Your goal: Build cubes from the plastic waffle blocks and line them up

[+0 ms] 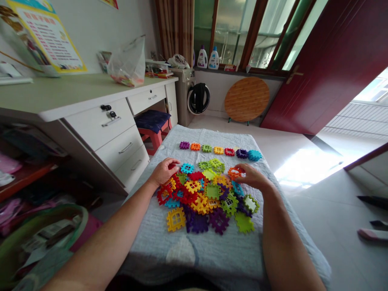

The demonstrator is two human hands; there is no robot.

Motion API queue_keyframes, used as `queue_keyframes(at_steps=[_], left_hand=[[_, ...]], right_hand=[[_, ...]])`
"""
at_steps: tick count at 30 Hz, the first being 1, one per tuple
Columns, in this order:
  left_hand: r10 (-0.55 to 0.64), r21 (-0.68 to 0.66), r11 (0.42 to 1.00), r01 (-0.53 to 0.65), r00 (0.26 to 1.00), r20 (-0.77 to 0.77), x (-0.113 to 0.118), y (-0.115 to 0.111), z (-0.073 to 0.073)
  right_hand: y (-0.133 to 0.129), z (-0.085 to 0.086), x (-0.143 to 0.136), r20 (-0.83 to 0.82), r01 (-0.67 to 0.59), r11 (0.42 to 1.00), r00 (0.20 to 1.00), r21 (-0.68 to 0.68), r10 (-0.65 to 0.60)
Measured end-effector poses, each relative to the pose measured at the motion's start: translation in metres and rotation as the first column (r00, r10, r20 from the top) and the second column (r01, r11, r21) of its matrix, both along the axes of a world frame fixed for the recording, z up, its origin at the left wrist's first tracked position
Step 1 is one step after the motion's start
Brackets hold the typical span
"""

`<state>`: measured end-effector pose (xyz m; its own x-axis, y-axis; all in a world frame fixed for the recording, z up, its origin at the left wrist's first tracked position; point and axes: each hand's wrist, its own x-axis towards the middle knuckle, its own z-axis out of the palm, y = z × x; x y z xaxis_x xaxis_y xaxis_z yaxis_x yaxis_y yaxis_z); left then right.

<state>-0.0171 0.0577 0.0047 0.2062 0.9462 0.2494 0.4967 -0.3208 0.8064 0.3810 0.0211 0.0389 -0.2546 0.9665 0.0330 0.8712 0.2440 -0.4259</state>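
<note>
Many colourful notched plastic pieces lie heaped on the cloth-covered table (182, 264). My left hand (165, 171) is at the heap's upper left, its fingers closed on a red piece (172, 166). At the upper right my right hand (250, 176) pinches an orange piece (234, 173). Beyond the heap runs a row: purple (184, 145), orange (195, 146), green (206, 148), yellow (218, 150), red (229, 152), dark purple (242, 153) and blue (254, 155). A yellow windowed piece (176, 219) and a lime piece (244, 222) lie at the near edge of the heap.
A white desk (75, 91) with drawers stands at the left, bearing a plastic bag (129, 64). Beneath it is a stool (154, 121). Farther back are a washing machine (183, 97) and a round wooden board (247, 99). A tub (81, 226) sits at the lower left.
</note>
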Motion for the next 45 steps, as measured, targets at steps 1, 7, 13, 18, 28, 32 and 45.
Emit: queue_keyframes(at_steps=[1, 7, 13, 18, 28, 32, 45], left_hand=[[0.000, 0.000, 1.000, 0.000, 1.000, -0.001, 0.000, 0.000, 0.000], [-0.004, 0.002, 1.000, 0.004, 1.000, -0.014, 0.000, 0.000, 0.001], [0.007, -0.001, 1.000, -0.007, 1.000, -0.009, 0.002, -0.002, 0.004], [0.010, 0.005, 1.000, -0.010, 1.000, -0.025, 0.002, -0.003, 0.006], [0.007, 0.004, 1.000, -0.007, 1.000, -0.012, 0.002, -0.003, 0.005], [0.010, 0.000, 1.000, -0.010, 1.000, -0.011, 0.001, -0.003, 0.006], [0.003, 0.015, 1.000, -0.003, 1.000, -0.017, 0.002, -0.004, 0.007]], right_hand=[[-0.001, 0.000, 0.000, -0.011, -0.010, 1.000, 1.000, -0.007, 0.010], [-0.003, -0.001, -0.002, 0.032, 0.021, 0.995, 0.999, -0.101, -0.018], [0.001, 0.004, -0.014, 0.124, 0.061, 0.996, 0.991, -0.072, -0.051], [-0.001, 0.002, -0.013, 0.105, 0.037, 0.998, 0.994, -0.055, -0.031], [-0.005, 0.005, -0.019, 0.134, 0.020, 0.999, 0.991, -0.033, -0.015], [-0.004, 0.004, -0.015, 0.091, 0.038, 0.999, 0.995, -0.004, -0.038], [-0.011, 0.005, -0.008, 0.169, 0.061, 0.996, 0.984, -0.070, -0.049]])
